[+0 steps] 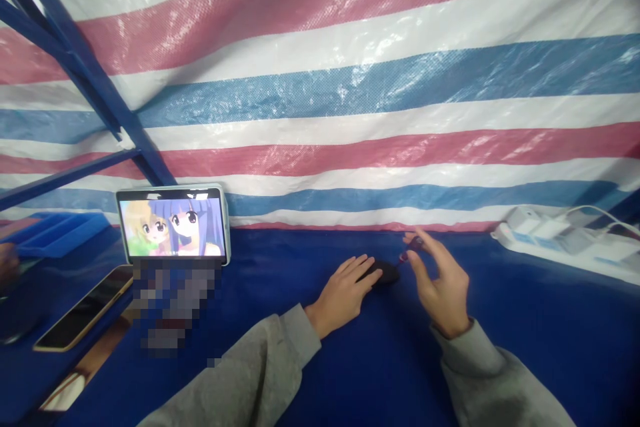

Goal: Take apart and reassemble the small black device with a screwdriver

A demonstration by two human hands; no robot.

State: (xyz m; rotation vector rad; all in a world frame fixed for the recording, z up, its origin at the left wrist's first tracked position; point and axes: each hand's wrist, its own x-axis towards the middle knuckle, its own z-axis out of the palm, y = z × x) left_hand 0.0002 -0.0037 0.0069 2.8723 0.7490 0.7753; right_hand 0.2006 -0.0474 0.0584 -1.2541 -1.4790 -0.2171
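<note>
My left hand [347, 290] reaches across the dark blue tabletop. Its fingers and thumb lie over the left part of a flat, black, rounded object [387, 273], gripping it against the table. Just to the right, my right hand [443, 280] is raised, thumb and fingers curled toward each other around a small, thin, dark purple thing [404, 257]. It sits close to the black object's far right edge; blur hides its kind and whether the two are joined.
A phone [174, 227] playing a cartoon stands at the left. Another phone [85, 310] lies nearer, by a blue tray [60, 233]. Part of another person's hand [7, 267] shows far left. A white power strip [565, 243] with plugs lies right. Striped sheeting [350, 93] hangs behind.
</note>
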